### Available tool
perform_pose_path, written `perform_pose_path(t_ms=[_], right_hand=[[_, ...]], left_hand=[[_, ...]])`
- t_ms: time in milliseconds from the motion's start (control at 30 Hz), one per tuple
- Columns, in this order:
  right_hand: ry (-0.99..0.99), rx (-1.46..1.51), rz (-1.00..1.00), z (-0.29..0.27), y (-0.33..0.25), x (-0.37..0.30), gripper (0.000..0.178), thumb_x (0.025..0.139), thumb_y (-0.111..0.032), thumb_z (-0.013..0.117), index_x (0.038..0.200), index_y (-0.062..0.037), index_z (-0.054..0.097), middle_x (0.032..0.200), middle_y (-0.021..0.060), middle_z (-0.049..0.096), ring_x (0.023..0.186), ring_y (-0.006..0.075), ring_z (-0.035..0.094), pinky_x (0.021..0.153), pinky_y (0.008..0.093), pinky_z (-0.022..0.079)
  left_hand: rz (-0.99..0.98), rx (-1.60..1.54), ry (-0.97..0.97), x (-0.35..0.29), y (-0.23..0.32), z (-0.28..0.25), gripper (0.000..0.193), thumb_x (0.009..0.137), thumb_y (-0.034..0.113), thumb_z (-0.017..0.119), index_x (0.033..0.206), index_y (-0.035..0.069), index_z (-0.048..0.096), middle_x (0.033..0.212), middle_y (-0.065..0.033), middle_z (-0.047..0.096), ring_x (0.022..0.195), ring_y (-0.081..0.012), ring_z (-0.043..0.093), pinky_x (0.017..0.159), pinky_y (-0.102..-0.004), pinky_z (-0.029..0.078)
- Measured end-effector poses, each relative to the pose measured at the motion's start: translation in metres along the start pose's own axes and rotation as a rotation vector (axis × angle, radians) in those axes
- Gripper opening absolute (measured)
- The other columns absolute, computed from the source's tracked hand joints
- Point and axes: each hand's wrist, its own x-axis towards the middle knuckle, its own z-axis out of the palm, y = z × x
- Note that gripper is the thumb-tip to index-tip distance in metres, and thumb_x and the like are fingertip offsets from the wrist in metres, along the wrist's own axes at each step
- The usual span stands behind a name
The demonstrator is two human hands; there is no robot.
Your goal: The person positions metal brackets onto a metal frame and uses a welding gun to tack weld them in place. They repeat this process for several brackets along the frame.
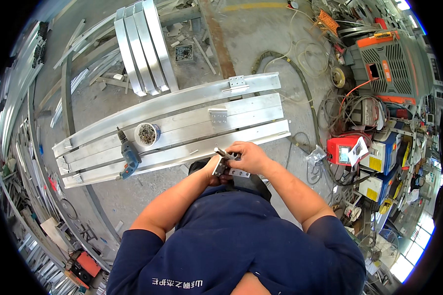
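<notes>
Close in front of my body, my left hand [213, 172] is closed around a silver metal bracket [239, 173] with holes in its plates. My right hand [250, 158] pinches a short metal rod [221, 153] against the top of that bracket; its exact kind is hard to make out. Some left fingertips are hidden under the bracket. Just beyond my hands lie long silver metal beams [192, 150], side by side. On them rest a blue cordless drill [129, 156], a white tub [137, 139] of screws, and another holed bracket [218, 116].
A further bracket [237, 81] sits on the far beam's right end. Curved metal sections [142, 46] and a box of small parts [183, 52] lie beyond. At right stand an orange-grey machine [391, 69], a red unit [342, 150], hoses and cables. Metal lengths line the left side.
</notes>
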Motion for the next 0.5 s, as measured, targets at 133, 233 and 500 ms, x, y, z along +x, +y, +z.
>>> perform_pose_path(t_ms=[133, 233, 500], right_hand=[[0.042, -0.001, -0.024, 0.0, 0.002, -0.006, 0.028, 0.079, -0.026, 0.075, 0.105, -0.0132, 0.074, 0.096, 0.0056, 0.069, 0.086, 0.0257, 0.066, 0.077, 0.0348, 0.053], [0.055, -0.01, -0.06, 0.001, 0.016, -0.01, 0.025, 0.08, -0.026, 0.074, 0.102, -0.0137, 0.073, 0.094, 0.0048, 0.068, 0.083, 0.0261, 0.066, 0.075, 0.0351, 0.053], [0.067, -0.106, 0.064, -0.011, 0.072, -0.032, 0.023, 0.082, -0.026, 0.073, 0.102, -0.0145, 0.073, 0.095, 0.006, 0.069, 0.086, 0.0281, 0.066, 0.075, 0.0374, 0.053]], left_hand=[[-0.049, -0.103, -0.266, 0.014, -0.005, -0.025, 0.05, 0.098, 0.064, 0.039, 0.095, 0.018, 0.058, 0.071, -0.0029, 0.059, 0.046, -0.0152, 0.047, 0.04, -0.0306, 0.036], [0.184, 0.365, -0.043, 0.022, -0.008, -0.032, 0.067, 0.097, 0.072, 0.032, 0.117, 0.013, 0.058, 0.104, -0.0103, 0.061, 0.089, -0.0236, 0.055, 0.076, -0.0414, 0.043], [0.297, 0.098, -0.192, -0.024, 0.01, -0.016, 0.077, 0.101, 0.061, 0.035, 0.144, -0.003, 0.045, 0.143, -0.0177, 0.053, 0.135, -0.0293, 0.045, 0.118, -0.0447, 0.025]])
